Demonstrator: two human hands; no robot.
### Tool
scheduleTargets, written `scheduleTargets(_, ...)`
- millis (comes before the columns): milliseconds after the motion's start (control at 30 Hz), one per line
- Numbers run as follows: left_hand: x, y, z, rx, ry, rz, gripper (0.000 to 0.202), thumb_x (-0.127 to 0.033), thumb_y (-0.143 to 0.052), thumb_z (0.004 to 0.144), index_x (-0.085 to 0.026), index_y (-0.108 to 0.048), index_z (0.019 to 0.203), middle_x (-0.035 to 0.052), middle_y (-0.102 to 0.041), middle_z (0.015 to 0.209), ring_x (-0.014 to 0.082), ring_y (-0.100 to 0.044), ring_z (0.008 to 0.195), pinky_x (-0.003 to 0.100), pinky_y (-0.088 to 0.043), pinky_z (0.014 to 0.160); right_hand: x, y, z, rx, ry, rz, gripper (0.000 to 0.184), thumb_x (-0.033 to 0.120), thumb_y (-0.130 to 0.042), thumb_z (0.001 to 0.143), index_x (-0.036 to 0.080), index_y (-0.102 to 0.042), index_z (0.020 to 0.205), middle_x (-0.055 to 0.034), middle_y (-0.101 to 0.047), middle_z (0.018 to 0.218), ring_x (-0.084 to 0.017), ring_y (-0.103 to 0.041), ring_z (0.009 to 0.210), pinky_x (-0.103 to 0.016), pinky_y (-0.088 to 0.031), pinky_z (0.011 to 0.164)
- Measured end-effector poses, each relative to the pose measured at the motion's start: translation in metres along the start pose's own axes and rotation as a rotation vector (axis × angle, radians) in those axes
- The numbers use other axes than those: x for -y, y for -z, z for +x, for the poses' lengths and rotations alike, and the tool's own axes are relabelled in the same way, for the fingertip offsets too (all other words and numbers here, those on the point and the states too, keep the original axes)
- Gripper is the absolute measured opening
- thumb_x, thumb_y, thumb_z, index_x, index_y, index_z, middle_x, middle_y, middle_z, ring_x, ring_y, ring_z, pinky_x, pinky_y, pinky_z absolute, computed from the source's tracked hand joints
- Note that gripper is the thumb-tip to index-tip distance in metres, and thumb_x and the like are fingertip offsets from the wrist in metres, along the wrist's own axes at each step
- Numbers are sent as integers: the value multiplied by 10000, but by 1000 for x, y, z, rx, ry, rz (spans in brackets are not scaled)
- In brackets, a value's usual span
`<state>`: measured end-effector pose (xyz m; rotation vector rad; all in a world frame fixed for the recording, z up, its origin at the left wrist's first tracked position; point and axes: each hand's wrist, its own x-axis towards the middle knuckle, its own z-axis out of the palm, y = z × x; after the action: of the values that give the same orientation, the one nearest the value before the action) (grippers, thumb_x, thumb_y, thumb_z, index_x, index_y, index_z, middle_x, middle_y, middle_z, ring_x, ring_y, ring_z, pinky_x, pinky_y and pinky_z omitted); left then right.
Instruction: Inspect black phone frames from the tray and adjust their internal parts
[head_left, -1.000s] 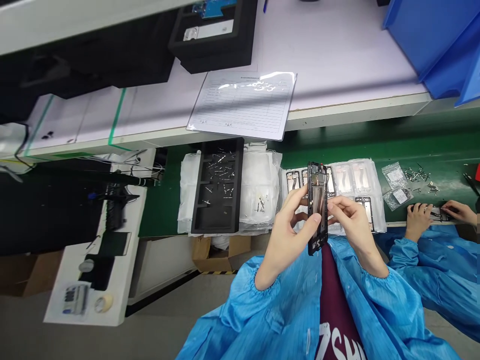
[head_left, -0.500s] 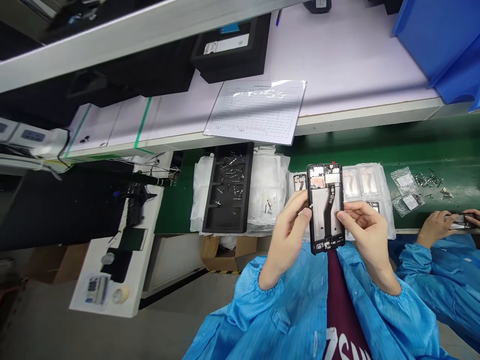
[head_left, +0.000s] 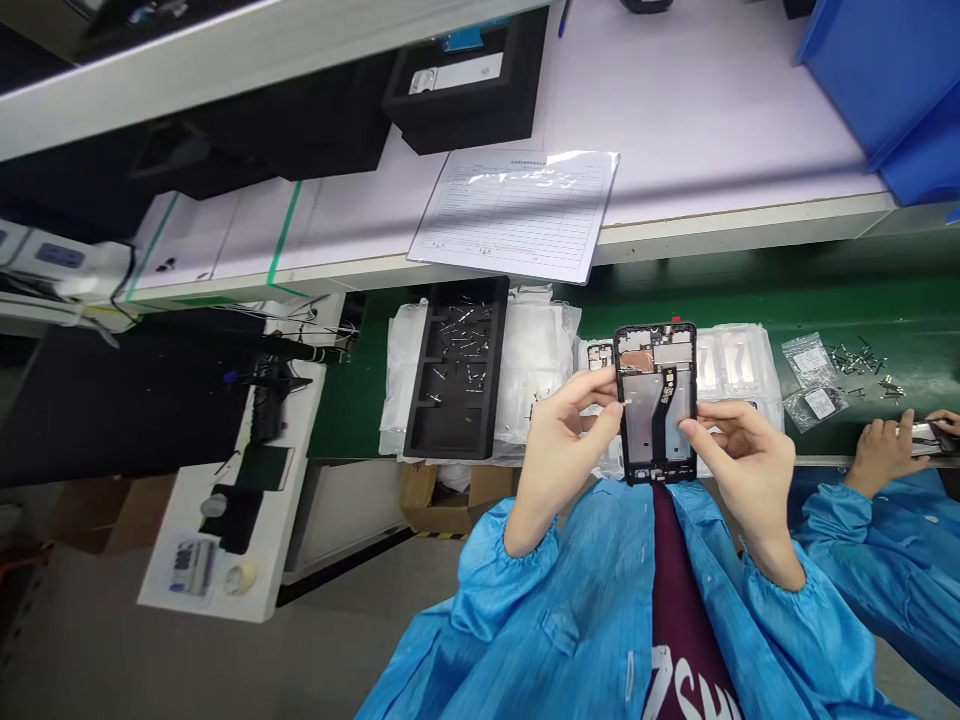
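Note:
An opened phone frame [head_left: 640,420] with a dark ribbon cable down its middle is held up in front of my chest. My left hand [head_left: 574,430] pinches its left edge between thumb and fingers. On the opposite edge, my right hand [head_left: 739,450] grips it the same way. Behind the phone frame, white plastic trays [head_left: 739,360] with phone parts in their pockets lie on the green bench, partly hidden by the phone and my hands. A small red tab shows just above the phone's top edge.
Left of my hands, a black foam tray [head_left: 450,425] with small metal parts lies across white packaging [head_left: 536,340]. Small plastic bags [head_left: 814,375] and loose metal pieces [head_left: 862,358] are at right, near a co-worker's hand [head_left: 885,455]. A shelf edge carries a sleeved paper form [head_left: 517,215].
The phone frame has tilted in my hands, its lower end rising a little and its reflections changing. My left hand has shifted slightly left, my right hand slightly right.

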<state>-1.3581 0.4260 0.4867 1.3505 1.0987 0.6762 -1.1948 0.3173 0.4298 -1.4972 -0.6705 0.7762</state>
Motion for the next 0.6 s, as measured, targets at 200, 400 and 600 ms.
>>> scheduleTargets(200,-3,-8,-4,89,-75,-95,420,-266,-751,922,-209,-765,1338,85,-701,1077,174,-693,910,247,-632,704,-26,-3,11,187,-345,301,424,557,-990,768,217,-785,917,-41,-750,827,-193,-684,689,-264,-566,587)
scheduleTargets(400,-5,-11,-5,102,-130,-73,411,-293,-738,959,-222,-749,1364,90,-684,1108,164,-685,914,233,-621,701,-25,-9,13,235,-459,431,482,580,-1027,708,211,-784,900,-37,-738,831,-170,-645,674,-237,-543,588)
scheduleTargets(600,-6,-13,-5,70,-136,-53,384,-263,-720,951,-206,-746,1331,88,-703,1098,167,-699,907,237,-632,698,-23,-8,13,237,-484,442,505,602,-1033,677,213,-776,870,-31,-728,822,-170,-631,657,-242,-538,578)
